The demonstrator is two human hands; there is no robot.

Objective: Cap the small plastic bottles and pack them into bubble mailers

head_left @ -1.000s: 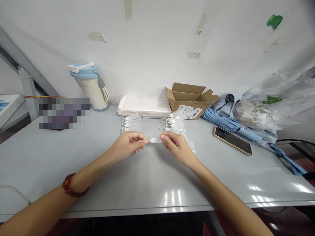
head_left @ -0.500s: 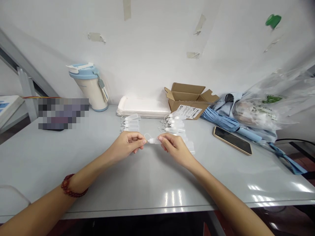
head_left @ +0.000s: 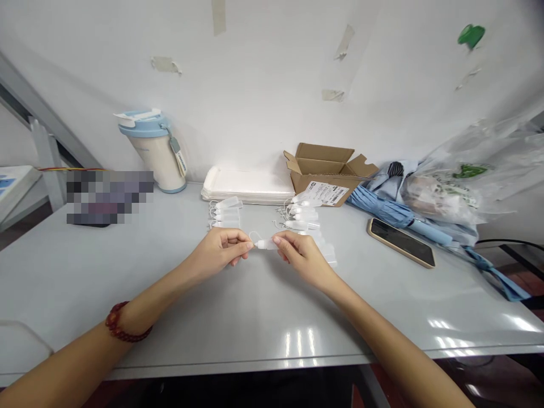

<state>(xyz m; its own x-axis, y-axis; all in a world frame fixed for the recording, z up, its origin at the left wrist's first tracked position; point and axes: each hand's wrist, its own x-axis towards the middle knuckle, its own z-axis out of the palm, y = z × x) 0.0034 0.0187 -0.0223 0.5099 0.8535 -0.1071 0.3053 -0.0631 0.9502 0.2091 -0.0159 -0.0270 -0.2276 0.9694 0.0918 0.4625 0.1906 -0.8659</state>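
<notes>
A blue and cream cup [head_left: 159, 158] stands near the wall [head_left: 263, 85]. A phone [head_left: 402, 242] lies near a folded blue umbrella [head_left: 382, 207].

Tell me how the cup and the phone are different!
The cup stands up, while the phone lies flat. The cup is cream with a blue lid; the phone is black in front with a tan edge. The cup is fat and round; the phone is thin. Both rest on the table.
</notes>
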